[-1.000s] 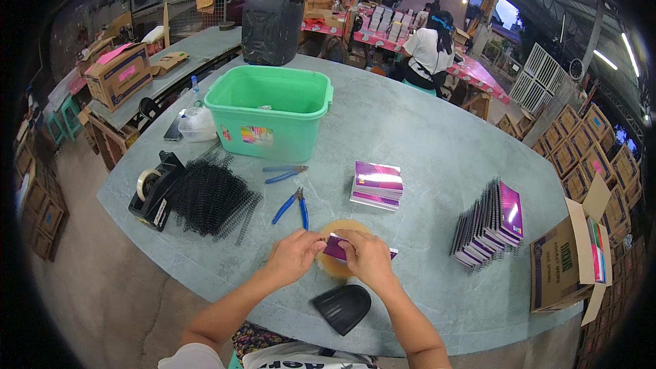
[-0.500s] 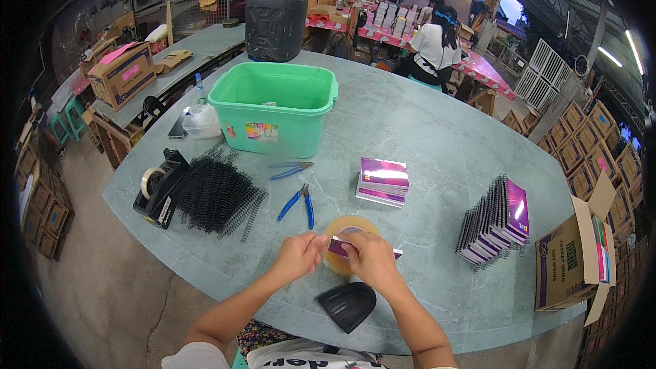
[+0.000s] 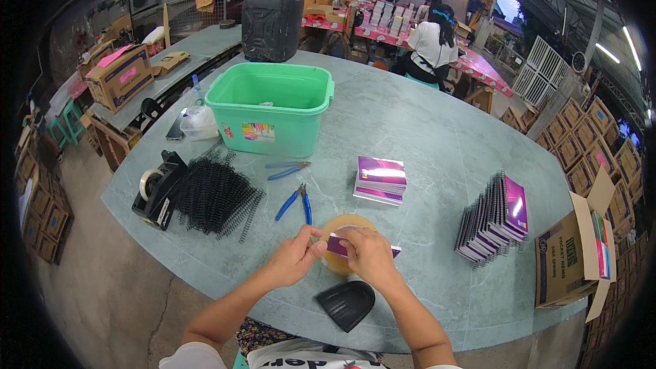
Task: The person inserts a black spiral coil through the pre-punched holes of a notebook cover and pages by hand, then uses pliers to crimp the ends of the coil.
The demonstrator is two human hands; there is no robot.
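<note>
My right hand [image 3: 369,254] grips a small purple notebook [image 3: 337,244] by its cover, over a round yellowish disc [image 3: 350,221] on the table. At the notebook's left end, my left hand [image 3: 298,254] is closed, with thumb and forefinger pinched together. Whatever lies between those fingertips is too small to make out. A black scoop-shaped piece [image 3: 346,305] rests just below the disc. Blue-handled cutting pliers [image 3: 296,204] lie beyond my left hand, and a second pair of pliers [image 3: 287,169] is a little farther off. Behind the disc sits a short stack of purple notebooks [image 3: 380,179].
Black spiral coils [image 3: 212,195] are heaped at the left beside a tape dispenser [image 3: 159,193]. A green tub [image 3: 270,119] stands at the back. Spiral-bound notebooks [image 3: 492,222] and an open carton [image 3: 566,260] occupy the right. A person [image 3: 432,44] sits at a far table.
My left hand's fingers have shifted and pinch at the notebook's left end. My right hand keeps its grip on the notebook. The whole view has moved slightly.
</note>
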